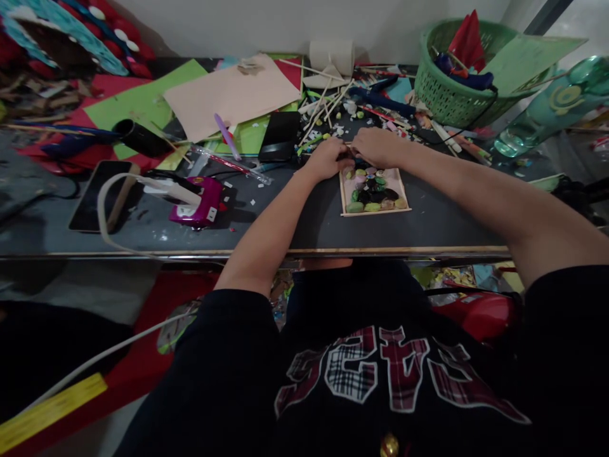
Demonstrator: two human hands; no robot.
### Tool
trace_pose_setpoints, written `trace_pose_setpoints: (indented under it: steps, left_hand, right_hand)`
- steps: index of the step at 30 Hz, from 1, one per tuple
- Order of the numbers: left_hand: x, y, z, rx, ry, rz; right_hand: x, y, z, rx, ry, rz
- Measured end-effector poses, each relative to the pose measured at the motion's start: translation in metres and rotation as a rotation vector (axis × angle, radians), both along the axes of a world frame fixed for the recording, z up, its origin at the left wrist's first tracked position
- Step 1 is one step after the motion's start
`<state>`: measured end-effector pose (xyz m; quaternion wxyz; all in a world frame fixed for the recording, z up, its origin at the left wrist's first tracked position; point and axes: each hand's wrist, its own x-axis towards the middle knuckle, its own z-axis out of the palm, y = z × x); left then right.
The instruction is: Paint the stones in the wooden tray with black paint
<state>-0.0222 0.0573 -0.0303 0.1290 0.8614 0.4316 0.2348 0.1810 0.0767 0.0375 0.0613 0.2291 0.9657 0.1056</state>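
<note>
A small square panel [353, 195], edged with thin pale sticks, lies on the table before me. Green, black, pink and tan pebbles [372, 194] cover much of it. My left hand [328, 157] is at the panel's top left corner, fingers bent and pressed together. Close beside it, my right hand [375, 148] rests over the top edge with its fingers curled down in a pinch. The fingertips of both hands nearly meet. Whatever lies between them is hidden or too small to make out.
A purple power socket [203, 202] with a white cable and a phone [102, 195] lie to the left. Behind are coloured paper sheets [233, 95], a black box [280, 135] and loose sticks [328, 101]. A green basket [445, 95] and bottle [533, 120] stand right.
</note>
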Motion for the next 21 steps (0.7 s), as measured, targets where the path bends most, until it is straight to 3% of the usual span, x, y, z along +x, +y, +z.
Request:
trace_pose_setpoints:
  steps: [4,8,14,21]
  left_hand:
    - [-0.001,0.003,-0.003,0.041,0.008,0.022]
    - [-0.004,0.003,-0.003,0.009,0.002,0.014]
    - [-0.001,-0.005,0.001,0.086,0.017,0.019]
    - [0.002,-0.012,0.01,0.017,0.005,0.07]
  right_hand:
    - [-0.004,-0.001,-0.004,0.026,-0.06,0.053]
    - [-0.01,-0.002,-0.003,0.005,-0.137,-0.004]
    - [-0.012,-0.005,0.0,0.008,-0.143,-0.067]
    - [-0.015,-0.014,0.01,0.0,-0.202,-0.113]
